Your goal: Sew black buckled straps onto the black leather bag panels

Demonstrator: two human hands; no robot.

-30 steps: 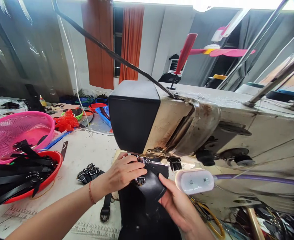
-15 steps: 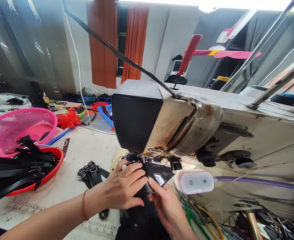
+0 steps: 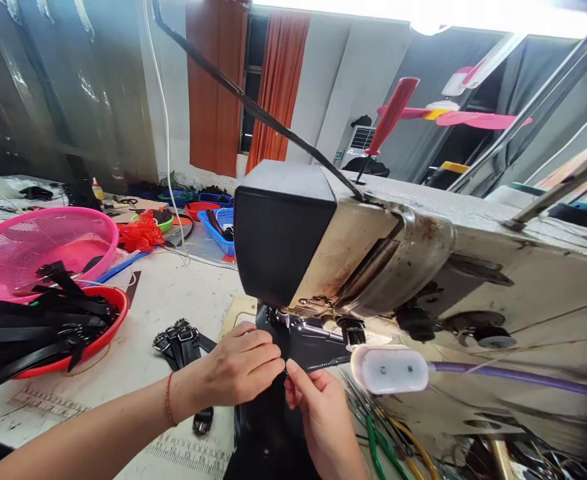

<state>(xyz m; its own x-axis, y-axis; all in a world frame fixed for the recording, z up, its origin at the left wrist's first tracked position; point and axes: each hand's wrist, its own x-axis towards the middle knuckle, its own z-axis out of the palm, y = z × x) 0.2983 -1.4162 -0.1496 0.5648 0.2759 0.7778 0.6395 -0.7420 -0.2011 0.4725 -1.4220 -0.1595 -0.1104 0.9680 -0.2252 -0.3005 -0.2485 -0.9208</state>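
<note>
A glossy black leather-like piece hangs down over the table edge in front of me, and its upper part lies beneath the sewing machine head. My left hand has its fingers curled down on that piece, just left of the needle area. My right hand pinches its edge between thumb and fingers, close to my left fingertips. The fingertips of both hands partly cover the material. A line of pale stitches shows along the flap at the right.
Black straps with buckles lie left of my hands on the marked table. A red basket of black straps and a pink basket stand further left. A white lamp and green-handled tools are at the right.
My left fingers, spread flat over the black piece before, are now curled in. My right hand has shifted slightly down. The flap at the right lies flatter and shows its stitched edge.
</note>
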